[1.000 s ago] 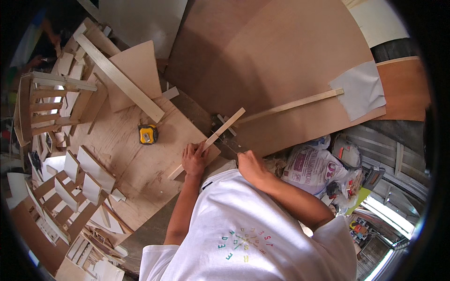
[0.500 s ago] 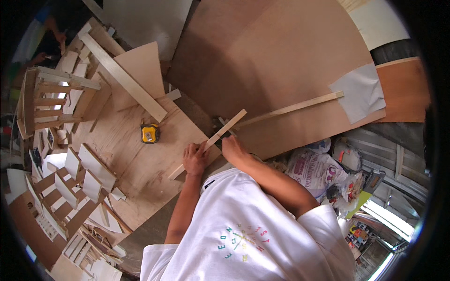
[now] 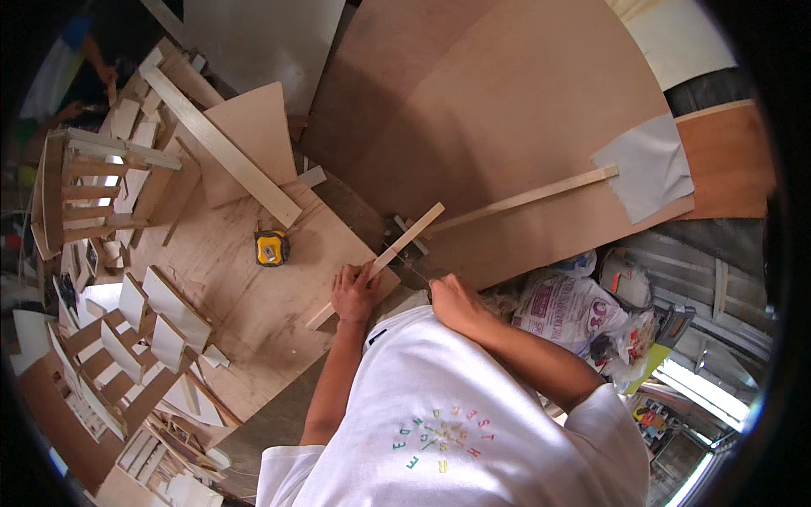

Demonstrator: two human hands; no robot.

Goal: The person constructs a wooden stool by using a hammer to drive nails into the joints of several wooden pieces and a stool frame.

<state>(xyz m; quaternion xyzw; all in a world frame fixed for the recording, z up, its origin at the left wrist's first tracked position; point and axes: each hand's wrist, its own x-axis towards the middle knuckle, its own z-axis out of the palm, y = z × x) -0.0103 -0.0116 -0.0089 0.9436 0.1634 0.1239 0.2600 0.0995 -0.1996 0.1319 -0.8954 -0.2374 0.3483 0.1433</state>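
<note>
My left hand (image 3: 353, 291) is closed round a narrow wooden strip (image 3: 409, 239), pressing it on the corner of the plywood tabletop (image 3: 279, 338). The strip's far end juts out past the table edge. To the right, my right hand (image 3: 457, 302) is closed in a fist, just in front of my shirt. A thin tool (image 3: 416, 270), seen edge-on like a saw blade, runs from that fist to the strip near the table edge. Its handle is hidden in the fist. On the tabletop, left of my left hand, lies a yellow and black tape measure (image 3: 271, 248).
A long board (image 3: 224, 144) and a thin panel (image 3: 249, 144) lie at the far left. Slatted wooden frames (image 3: 93, 190) and offcuts crowd the left side. A large brown sheet (image 3: 507, 101) with a long strip (image 3: 532, 198) stands ahead. Plastic bags (image 3: 566, 308) sit at right.
My right hand has drawn back from the strip, toward the right and nearer my body, baring the thin tool. My left hand and the strip have hardly moved.
</note>
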